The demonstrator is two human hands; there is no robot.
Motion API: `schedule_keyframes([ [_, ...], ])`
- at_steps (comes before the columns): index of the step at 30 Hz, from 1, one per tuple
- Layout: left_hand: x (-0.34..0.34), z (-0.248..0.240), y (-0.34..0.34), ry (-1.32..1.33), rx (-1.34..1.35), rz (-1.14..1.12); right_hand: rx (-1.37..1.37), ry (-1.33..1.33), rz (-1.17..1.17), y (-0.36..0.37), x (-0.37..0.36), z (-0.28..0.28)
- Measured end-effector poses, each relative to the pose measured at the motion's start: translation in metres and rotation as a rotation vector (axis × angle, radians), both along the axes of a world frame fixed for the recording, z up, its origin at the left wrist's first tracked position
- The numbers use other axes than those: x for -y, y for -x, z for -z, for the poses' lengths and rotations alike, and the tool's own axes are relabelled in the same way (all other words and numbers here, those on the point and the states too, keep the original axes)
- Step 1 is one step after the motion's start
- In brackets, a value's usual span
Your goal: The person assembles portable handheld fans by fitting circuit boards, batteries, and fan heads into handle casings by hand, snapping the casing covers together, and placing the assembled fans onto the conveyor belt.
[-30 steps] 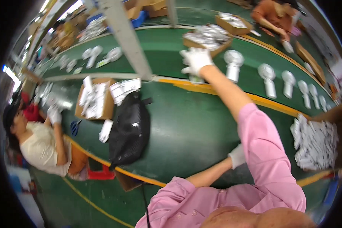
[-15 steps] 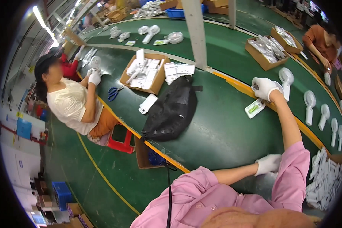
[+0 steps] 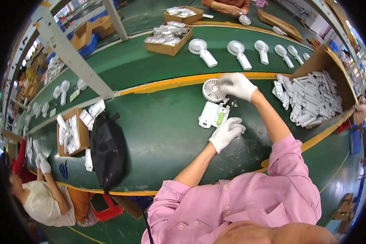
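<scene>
A white handheld fan with a round grille lies face up on the green work surface before me. Below its head sit a white plastic casing piece and a green part inside the handle, with thin wires at its right. My right hand, white-gloved, covers the right rim of the fan head; its fingers are blurred, so their grip is unclear. Just below the handle rests my left hand, also gloved, fingers loosely apart and nothing visible in them. Its fingertips are beside the casing; whether they touch it is unclear.
At right, a tipped cardboard box spills many white handle parts. A black bag and a box of white parts stand left. Beyond the yellow edge, several fans lie on the belt. A co-worker sits at left.
My view has swung right. My right hand has brought the fan from the yellow edge onto the surface before me. My left hand has moved in beside the fan's handle.
</scene>
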State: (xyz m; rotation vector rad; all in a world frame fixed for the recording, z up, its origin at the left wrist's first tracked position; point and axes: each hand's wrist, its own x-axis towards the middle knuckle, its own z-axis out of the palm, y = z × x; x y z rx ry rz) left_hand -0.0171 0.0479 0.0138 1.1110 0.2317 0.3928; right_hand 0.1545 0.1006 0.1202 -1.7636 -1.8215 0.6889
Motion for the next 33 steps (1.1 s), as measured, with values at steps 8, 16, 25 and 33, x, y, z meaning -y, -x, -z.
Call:
schedule_keyframes([
  [8, 0.003, 0.008, -0.002, 0.025, 0.009, -0.009, 0.131, 0.03, 0.009, 0.027, -0.007, 0.037],
  [16, 0.012, -0.001, 0.002, -0.105, -0.036, -0.097, -0.489, -0.442, 0.441, -0.013, 0.049, 0.058],
  [25, 0.037, -0.03, 0.009, -0.723, -0.085, -0.723, -1.502, -0.524, 0.283, 0.001, 0.099, -0.017],
  [33, 0.06, -0.018, 0.0, 0.11, 0.106, -0.08, -1.713, -0.449, 0.432, 0.049, 0.09, -0.001],
])
